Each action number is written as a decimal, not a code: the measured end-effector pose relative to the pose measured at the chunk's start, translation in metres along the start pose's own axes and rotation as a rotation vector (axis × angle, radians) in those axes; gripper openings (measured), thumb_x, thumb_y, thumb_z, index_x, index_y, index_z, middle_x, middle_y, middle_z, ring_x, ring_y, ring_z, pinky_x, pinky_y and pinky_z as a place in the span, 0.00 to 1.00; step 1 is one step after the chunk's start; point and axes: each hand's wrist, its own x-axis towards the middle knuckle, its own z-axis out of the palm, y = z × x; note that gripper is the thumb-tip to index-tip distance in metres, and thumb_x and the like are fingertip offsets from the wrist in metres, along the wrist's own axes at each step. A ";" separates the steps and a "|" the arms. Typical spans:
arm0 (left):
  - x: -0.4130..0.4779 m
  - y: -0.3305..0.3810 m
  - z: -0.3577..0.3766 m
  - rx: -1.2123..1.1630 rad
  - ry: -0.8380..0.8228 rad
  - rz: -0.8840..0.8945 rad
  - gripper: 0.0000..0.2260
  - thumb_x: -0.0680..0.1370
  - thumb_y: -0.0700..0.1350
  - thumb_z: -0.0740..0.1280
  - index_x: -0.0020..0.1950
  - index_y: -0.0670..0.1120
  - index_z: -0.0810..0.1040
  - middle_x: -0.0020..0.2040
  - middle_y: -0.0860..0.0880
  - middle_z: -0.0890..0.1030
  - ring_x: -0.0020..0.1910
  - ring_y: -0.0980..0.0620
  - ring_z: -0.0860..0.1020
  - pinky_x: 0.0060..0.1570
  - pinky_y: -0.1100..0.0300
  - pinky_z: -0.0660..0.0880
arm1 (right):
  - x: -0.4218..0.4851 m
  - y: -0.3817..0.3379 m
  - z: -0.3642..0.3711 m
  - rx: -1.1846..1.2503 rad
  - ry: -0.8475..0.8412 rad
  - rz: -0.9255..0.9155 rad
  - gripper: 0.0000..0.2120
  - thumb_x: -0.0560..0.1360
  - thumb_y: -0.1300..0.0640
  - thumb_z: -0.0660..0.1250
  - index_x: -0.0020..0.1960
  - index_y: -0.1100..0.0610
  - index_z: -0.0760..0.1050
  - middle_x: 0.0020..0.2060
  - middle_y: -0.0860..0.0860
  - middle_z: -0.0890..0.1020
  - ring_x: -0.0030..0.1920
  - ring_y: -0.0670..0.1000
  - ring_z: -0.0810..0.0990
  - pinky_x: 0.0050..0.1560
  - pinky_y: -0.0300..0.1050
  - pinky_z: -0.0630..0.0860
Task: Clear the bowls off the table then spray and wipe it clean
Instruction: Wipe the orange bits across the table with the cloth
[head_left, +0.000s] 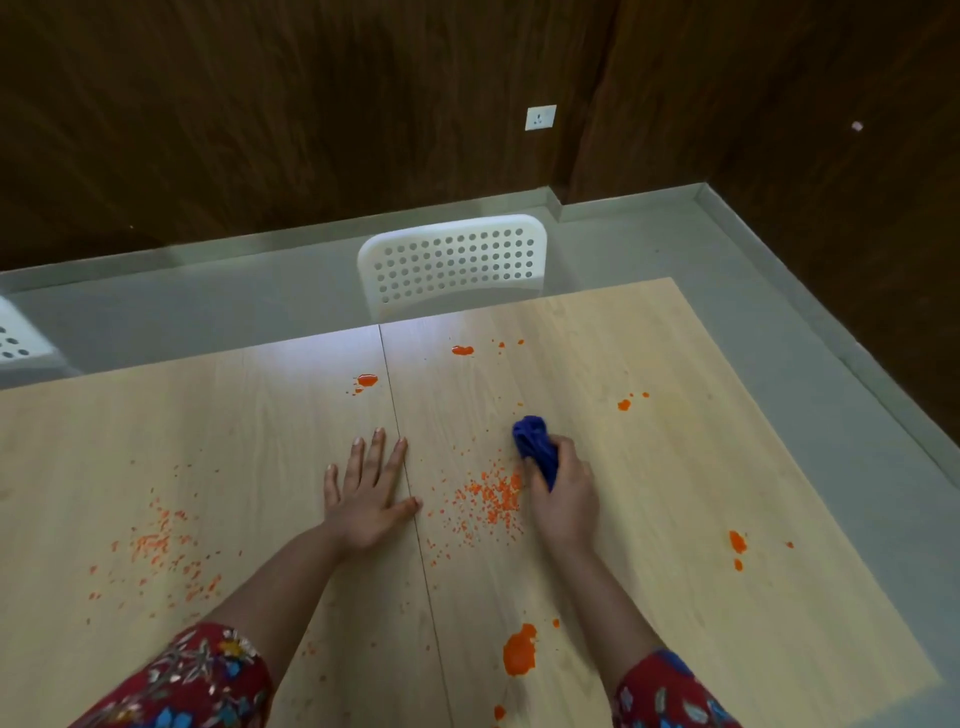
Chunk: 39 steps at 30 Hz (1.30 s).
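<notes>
The light wooden table (649, 519) carries orange crumbs and wet orange blobs; no bowl or spray bottle is in sight. My right hand (563, 496) is closed around a bunched blue cloth (532, 441), pressed to the table just right of a dense crumb patch (493, 501). My left hand (366, 491) lies flat, fingers spread, beside the centre seam of the table. A second crumb patch (161, 561) spreads at the left. The largest orange blob (519, 652) sits near the front between my forearms.
A white perforated chair (452, 262) stands at the table's far edge, and part of another chair (18, 338) shows at the left. Smaller orange blobs lie at the back (462, 351), centre (367, 380) and right (736, 541). Grey floor and dark wooden walls surround the table.
</notes>
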 end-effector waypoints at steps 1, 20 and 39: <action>0.001 0.000 0.000 -0.004 -0.003 0.000 0.38 0.71 0.68 0.46 0.69 0.58 0.25 0.68 0.56 0.21 0.69 0.53 0.24 0.69 0.43 0.29 | -0.002 -0.002 0.002 0.062 -0.014 -0.009 0.16 0.75 0.56 0.68 0.62 0.51 0.72 0.46 0.51 0.78 0.46 0.52 0.77 0.42 0.44 0.70; 0.001 0.002 -0.004 -0.019 -0.065 -0.020 0.37 0.79 0.63 0.55 0.72 0.61 0.28 0.67 0.57 0.20 0.68 0.53 0.23 0.69 0.43 0.29 | 0.039 -0.029 0.018 0.161 -0.565 -0.300 0.21 0.76 0.58 0.65 0.67 0.44 0.73 0.47 0.47 0.75 0.49 0.46 0.74 0.50 0.39 0.67; -0.027 -0.013 -0.006 -0.080 0.134 0.041 0.36 0.80 0.57 0.60 0.78 0.56 0.38 0.78 0.54 0.34 0.77 0.52 0.37 0.74 0.50 0.39 | 0.021 -0.024 -0.010 0.434 -0.312 -0.123 0.16 0.76 0.61 0.66 0.62 0.52 0.77 0.55 0.49 0.81 0.54 0.45 0.78 0.57 0.39 0.71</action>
